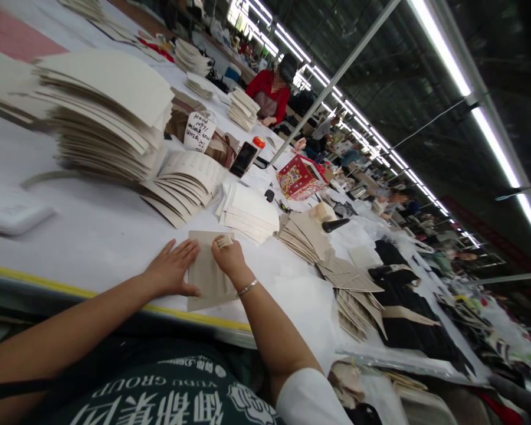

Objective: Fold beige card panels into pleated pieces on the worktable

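Your dark green garment [177,389] sits nearest, below the surface [97,236], whose near border carries a yellow strip [48,284]. On that surface, a tall pale stack [110,88] stands to the left, a beige stack [305,236] lies fanned to the right, and a white stack [248,209] rests just beyond your hands. Nearer you lies the beige panel [210,282], flat, its lower edge close to the yellow strip. Your left hand [172,270] spreads at the panel's left side, fingers open and gripping nothing. Your right hand [229,257] rests over its far right part, fingers closed around a small pale piece [225,241]; what that is, I cannot tell. The step in hand looks like working the panel's face with this piece while your left hand steadies it; the next move seems to call for even pressure and a still panel. Watch the near edge, where the panel has little to spare. Room to move lies left of your left hand and between your right hand and the beige stack; the white stack limits reaching forward.
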